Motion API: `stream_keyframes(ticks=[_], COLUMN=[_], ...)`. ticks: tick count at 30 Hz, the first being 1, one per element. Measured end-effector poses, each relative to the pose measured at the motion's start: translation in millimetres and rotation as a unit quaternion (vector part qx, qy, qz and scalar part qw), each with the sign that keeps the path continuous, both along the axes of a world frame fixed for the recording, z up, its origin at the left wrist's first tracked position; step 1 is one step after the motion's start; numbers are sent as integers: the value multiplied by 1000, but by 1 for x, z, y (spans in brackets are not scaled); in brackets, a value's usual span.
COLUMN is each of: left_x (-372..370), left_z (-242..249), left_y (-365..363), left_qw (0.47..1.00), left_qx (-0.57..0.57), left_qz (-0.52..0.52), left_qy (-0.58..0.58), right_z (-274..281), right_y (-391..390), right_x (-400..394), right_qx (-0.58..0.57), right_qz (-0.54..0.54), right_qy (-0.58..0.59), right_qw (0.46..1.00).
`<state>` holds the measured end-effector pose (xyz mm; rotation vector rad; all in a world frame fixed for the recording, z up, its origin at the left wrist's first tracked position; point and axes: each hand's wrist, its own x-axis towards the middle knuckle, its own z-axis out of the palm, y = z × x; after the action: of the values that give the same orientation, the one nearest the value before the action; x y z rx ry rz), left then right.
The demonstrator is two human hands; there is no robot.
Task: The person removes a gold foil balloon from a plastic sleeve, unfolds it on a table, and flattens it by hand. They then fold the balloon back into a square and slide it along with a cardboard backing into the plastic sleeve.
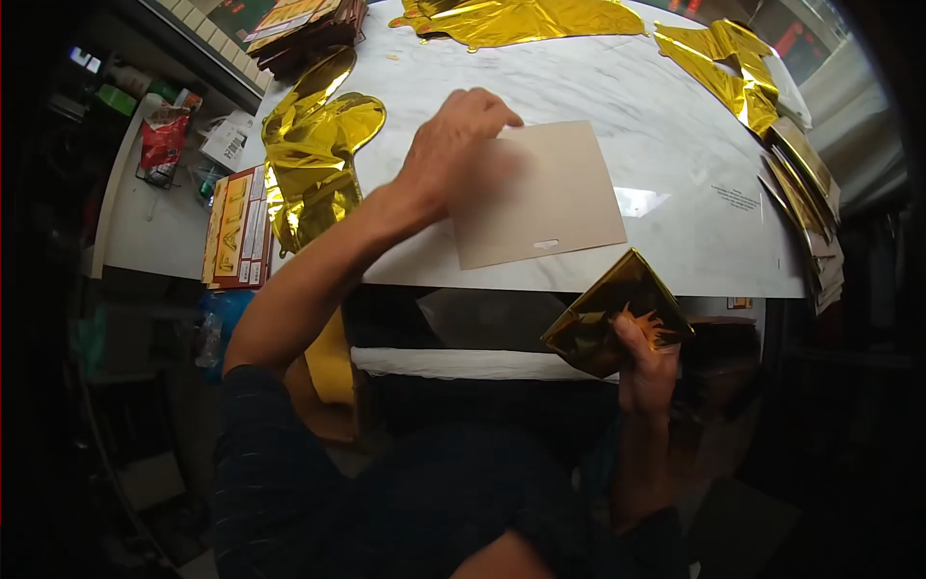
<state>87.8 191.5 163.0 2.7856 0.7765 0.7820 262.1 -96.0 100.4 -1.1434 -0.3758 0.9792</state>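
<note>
A beige cardboard sheet (pixel 564 198) with a small slot near its lower edge is at the front of the marble-patterned table. My left hand (pixel 461 145) is at the sheet's upper left edge, fingers curled against it; a blurred patch hides part of this contact. In front of the table edge, my right hand (pixel 646 357) grips a folded gold foil balloon (pixel 603 314), thumb on top. The foil forms a flat, pointed shape tilted toward me.
Gold foil balloons (pixel 313 164) lie at the left, another (pixel 526 21) along the back, and more foil (pixel 723 72) at the back right. Printed packets (pixel 236 232) stand at the left edge. Folded packets (pixel 805 207) hang over the right edge. The table (pixel 694 232) has a curved outline.
</note>
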Motion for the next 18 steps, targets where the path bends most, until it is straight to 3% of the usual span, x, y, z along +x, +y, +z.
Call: stream_keyframes(ticks=[2,3,8,12,14,16,18], left_x=[8,15,32,35,30,22,19], left_z=[-2,0,22,22,11,2,-3], left_y=[24,33,2,-38,-52,-60,-72], left_qw=[993,980,942,922,932,873,847], left_qx=[-38,-114,-173,-298,-297,-475,-524], left_qz=[52,49,61,26,5,-30,-35], left_qy=[95,153,281,244,205,103,85], right_z=[-6,-1,5,7,15,27,34], right_y=[-1,2,-2,-5,0,4,8], right_x=[2,-1,-3,-5,-8,-11,-11], right_qx=[-8,-2,15,7,14,9,6], right_qz=[3,-5,-48,-58,-57,-57,-44], right_qy=[15,9,28,64,58,41,3], right_qw=[1000,1000,998,996,997,998,999])
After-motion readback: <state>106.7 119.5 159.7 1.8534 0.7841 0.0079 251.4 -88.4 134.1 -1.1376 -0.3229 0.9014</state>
